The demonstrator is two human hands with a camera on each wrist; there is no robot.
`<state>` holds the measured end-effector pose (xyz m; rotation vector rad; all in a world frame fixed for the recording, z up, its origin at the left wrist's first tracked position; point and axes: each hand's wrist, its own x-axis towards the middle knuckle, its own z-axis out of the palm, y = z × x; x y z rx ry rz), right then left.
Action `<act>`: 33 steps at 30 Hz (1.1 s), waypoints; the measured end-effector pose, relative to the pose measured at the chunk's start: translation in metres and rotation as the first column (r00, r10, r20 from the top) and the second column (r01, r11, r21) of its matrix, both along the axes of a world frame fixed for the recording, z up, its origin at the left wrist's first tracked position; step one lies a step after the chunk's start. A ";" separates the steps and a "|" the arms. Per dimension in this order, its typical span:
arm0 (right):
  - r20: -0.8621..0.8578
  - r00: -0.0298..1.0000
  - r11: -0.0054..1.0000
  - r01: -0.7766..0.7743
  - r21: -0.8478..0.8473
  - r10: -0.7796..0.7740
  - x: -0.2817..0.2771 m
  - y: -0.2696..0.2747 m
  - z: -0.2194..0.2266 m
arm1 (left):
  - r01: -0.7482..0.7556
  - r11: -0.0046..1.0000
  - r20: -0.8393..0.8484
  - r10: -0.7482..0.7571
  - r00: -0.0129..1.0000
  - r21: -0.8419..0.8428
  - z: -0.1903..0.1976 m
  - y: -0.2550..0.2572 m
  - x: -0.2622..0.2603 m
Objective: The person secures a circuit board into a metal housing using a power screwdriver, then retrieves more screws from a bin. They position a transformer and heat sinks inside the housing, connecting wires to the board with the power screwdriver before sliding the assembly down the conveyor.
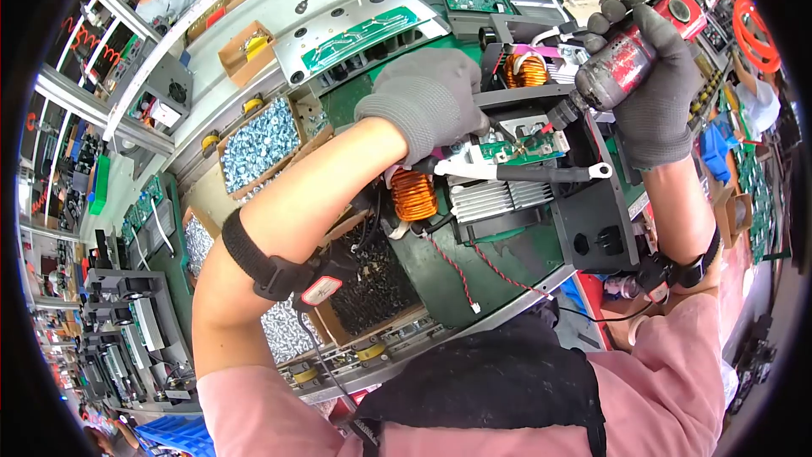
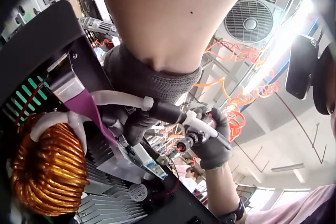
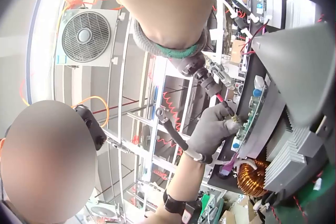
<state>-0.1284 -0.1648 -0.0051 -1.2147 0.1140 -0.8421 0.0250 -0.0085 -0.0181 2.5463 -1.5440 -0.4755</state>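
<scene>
Could make out no word, brand, number or sign in any view. Saw only blurred, unreadable marks on the small white, red-edged tag (image 1: pixel 321 290) beside the black fabric strap (image 1: pixel 245 245) and unreadable pale marks on the red-and-dark-grey cylindrical power tool (image 1: pixel 623 63).

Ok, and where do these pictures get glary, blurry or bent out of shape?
Head view: fisheye bending toward a black rim, though the left hand and right hand read clearly; left wrist view: a ceiling light glares white at upper right, highlights shine on the copper coil; right wrist view: upper left washed out by bright light, a smooth blur hiding the face.
</scene>
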 end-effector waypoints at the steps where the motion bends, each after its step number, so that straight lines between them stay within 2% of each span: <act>1: -0.009 1.000 0.999 0.027 0.024 -0.027 0.002 0.003 -0.001 | 0.005 1.000 0.039 -0.005 0.999 -0.003 -0.002 -0.001 0.000; 5: 0.014 0.998 0.997 0.068 0.034 -0.068 0.005 0.013 0.000 | 0.001 1.000 0.071 0.000 0.997 -0.011 -0.005 -0.001 0.000; 8: 0.053 0.999 1.000 -0.004 0.014 0.003 0.000 0.016 0.001 | 0.016 1.000 0.100 -0.013 0.995 -0.025 -0.006 -0.001 0.001; 10: -0.020 1.000 0.997 0.018 -0.069 -0.019 -0.001 0.020 0.002 | 0.017 0.999 0.101 -0.013 0.995 -0.031 -0.007 0.000 0.000; 14: 0.025 0.999 0.995 0.031 -0.100 -0.028 -0.005 0.037 0.005 | -0.002 1.000 0.093 0.002 0.996 0.002 -0.006 -0.001 -0.001; 16: 0.066 0.993 0.978 -0.080 -0.195 0.095 -0.007 0.045 0.007 | 0.009 1.000 0.090 -0.008 0.996 -0.013 -0.006 0.000 -0.001; 17: 0.162 0.980 0.948 -0.060 -0.313 0.116 -0.004 0.046 0.006 | 0.019 0.999 0.088 -0.017 0.996 -0.029 -0.007 0.000 -0.001; 18: 0.162 0.980 0.946 -0.058 -0.319 0.115 -0.004 0.048 0.007 | 0.021 0.999 0.088 -0.018 0.996 -0.035 -0.006 0.001 -0.001; 20: 0.177 0.955 0.881 -0.135 -0.453 0.237 -0.008 0.054 0.008 | 0.031 0.998 0.071 -0.027 0.997 -0.055 -0.006 0.003 -0.001; 21: 0.218 0.933 0.861 -0.153 -0.486 0.288 -0.008 0.059 0.008 | 0.026 0.998 0.066 -0.022 0.998 -0.064 -0.006 0.004 0.000; 22: 0.222 0.936 0.880 -0.150 -0.450 0.273 -0.012 0.066 0.006 | 0.040 0.997 0.046 -0.036 0.998 -0.073 -0.007 0.005 0.001; 24: 0.184 0.869 0.738 -0.258 -0.623 0.460 -0.015 0.057 0.002 | 0.036 0.994 0.021 -0.034 0.999 -0.098 -0.010 0.006 0.004; 26: 0.164 0.846 0.688 -0.282 -0.668 0.507 -0.012 0.061 0.007 | 0.099 0.983 0.048 -0.092 0.995 -0.154 -0.018 0.006 0.008; 28: 0.099 0.885 0.687 -0.279 -0.671 0.456 -0.006 0.064 0.010 | 0.097 0.984 0.033 -0.093 0.995 -0.151 -0.018 0.007 0.008; 29: 0.122 0.946 0.838 -0.199 -0.509 0.299 -0.003 0.077 0.009 | 0.101 0.984 0.049 -0.095 0.994 -0.149 -0.018 0.006 0.007; 30: 0.124 0.948 0.841 -0.194 -0.504 0.293 -0.004 0.076 0.010 | 0.108 0.983 0.066 -0.099 0.993 -0.151 -0.016 0.006 0.006; 33: 0.010 0.970 0.751 -0.183 -0.634 0.245 0.006 0.063 0.016 | 0.108 0.987 0.066 -0.101 0.993 -0.115 -0.011 0.007 0.003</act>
